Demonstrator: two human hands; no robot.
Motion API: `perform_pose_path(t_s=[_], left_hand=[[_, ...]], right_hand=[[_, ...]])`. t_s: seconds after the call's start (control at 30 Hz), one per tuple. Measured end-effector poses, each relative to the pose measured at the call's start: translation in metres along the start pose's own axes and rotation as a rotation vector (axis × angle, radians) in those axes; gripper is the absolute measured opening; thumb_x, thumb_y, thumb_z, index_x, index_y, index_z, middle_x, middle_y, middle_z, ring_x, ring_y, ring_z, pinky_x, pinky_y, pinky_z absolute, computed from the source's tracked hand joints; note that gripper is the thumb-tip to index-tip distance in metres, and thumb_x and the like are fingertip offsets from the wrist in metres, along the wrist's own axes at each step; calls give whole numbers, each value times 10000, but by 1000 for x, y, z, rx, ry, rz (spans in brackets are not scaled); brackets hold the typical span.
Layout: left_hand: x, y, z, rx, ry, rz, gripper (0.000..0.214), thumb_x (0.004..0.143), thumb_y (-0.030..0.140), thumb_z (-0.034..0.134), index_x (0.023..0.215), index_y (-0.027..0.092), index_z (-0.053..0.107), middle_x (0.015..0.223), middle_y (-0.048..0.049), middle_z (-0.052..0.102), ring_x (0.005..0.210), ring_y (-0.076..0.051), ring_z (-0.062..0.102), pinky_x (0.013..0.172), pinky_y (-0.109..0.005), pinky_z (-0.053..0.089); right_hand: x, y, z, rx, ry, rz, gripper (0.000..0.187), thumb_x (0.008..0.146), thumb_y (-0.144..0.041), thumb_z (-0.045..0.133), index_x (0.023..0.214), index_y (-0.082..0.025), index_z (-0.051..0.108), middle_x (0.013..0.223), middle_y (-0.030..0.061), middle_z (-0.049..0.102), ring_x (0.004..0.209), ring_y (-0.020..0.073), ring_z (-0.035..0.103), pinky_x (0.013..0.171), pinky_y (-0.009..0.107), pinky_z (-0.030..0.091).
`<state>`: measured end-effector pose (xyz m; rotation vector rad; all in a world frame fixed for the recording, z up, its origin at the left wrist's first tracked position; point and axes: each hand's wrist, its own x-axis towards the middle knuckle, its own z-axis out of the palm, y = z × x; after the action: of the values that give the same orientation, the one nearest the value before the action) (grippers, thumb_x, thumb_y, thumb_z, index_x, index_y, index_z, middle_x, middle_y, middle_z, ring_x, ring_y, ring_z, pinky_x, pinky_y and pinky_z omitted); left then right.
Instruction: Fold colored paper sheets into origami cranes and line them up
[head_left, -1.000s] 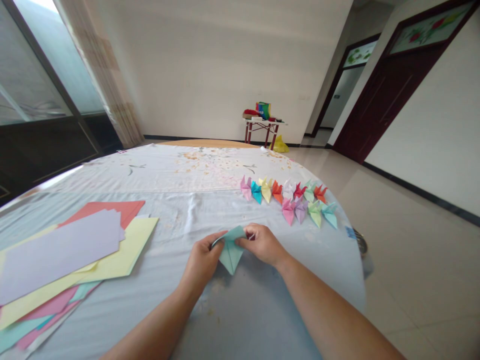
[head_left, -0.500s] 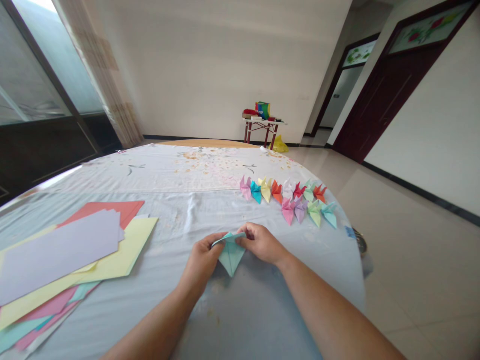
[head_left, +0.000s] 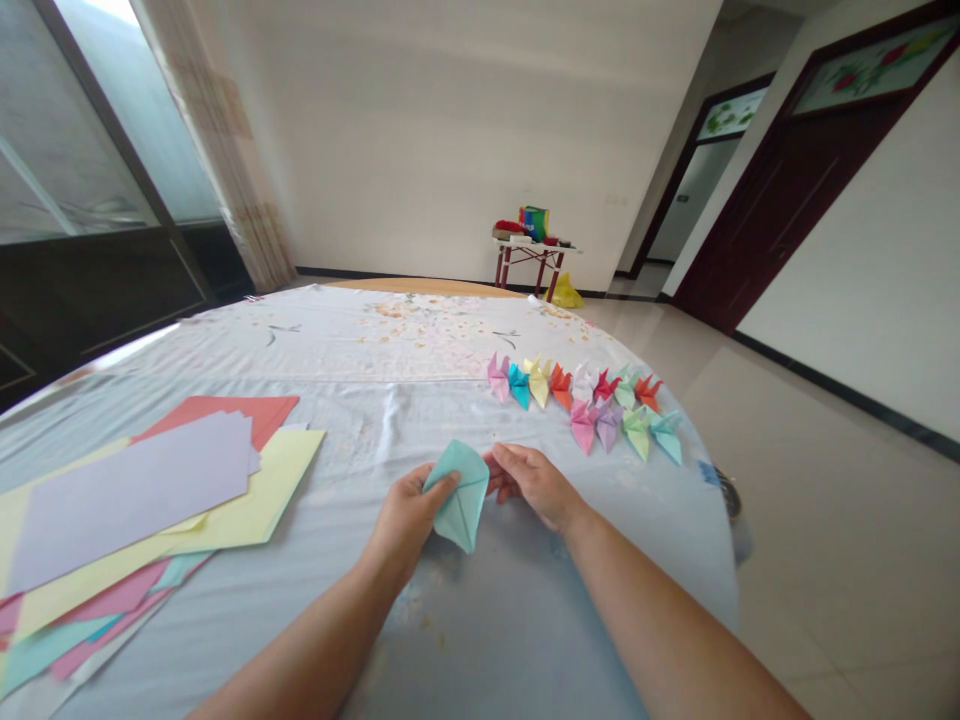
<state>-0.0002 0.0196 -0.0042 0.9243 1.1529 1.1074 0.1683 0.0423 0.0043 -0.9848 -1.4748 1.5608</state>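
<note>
A folded mint-green paper [head_left: 465, 508], roughly a diamond with a crease down its middle, is held above the table. My left hand [head_left: 407, 515] pinches its left side, thumb on the front face and fingers behind. Close by the paper's right edge is my right hand [head_left: 538, 487], its fingers loosely bent and apart, gripping nothing; I cannot tell whether the fingertips brush the edge. Beyond it, to the right, several finished paper cranes [head_left: 583, 425] in many colours stand in two rows.
A spread pile of coloured sheets, with a lavender sheet [head_left: 135, 505] on top, lies at the left. A pale floral tablecloth [head_left: 337, 345] covers the round table. Against the far wall stands a small side table [head_left: 534, 246] with things on it, a yellow bag [head_left: 566, 292] beside it.
My right hand has let go of the paper and moved slightly right. The top flap is now raised, showing a full diamond, still in my left hand. The view has shifted slightly.
</note>
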Motion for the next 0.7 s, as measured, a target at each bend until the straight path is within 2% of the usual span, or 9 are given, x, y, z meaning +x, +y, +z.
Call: perform_pose_path(t_s=[0.27,0.43,0.57,0.7], left_hand=[[0,2,0,-26,26,25,334,641,397,659,819,119,608,626,-16,601,540,-127,532,492,-224,398],[-2,4,2,6,52,33,345,575,365,717,789,114,615,612,-19,612,522,-123,530,491,-227,402],[-4,6,2,-5,51,26,330,556,333,737,779,124,614,618,-17,629,530,-122,544,520,-231,416],[-6,7,3,-33,35,22,330,555,330,740,784,126,616,634,-17,638,549,-125,553,541,-233,419]], right_hand=[[1,3,0,-103,81,-58,300,723,-434,609,838,-158,631,730,12,599,700,129,562,544,205,425],[0,0,2,-112,59,-75,301,753,-435,574,823,-151,645,693,5,579,625,102,521,530,201,419],[-1,-1,5,-56,24,-84,358,783,-474,510,812,-147,655,700,24,585,679,127,537,537,211,427],[0,1,6,-7,53,-37,359,756,-483,541,803,-145,652,685,25,589,660,126,543,519,207,415]])
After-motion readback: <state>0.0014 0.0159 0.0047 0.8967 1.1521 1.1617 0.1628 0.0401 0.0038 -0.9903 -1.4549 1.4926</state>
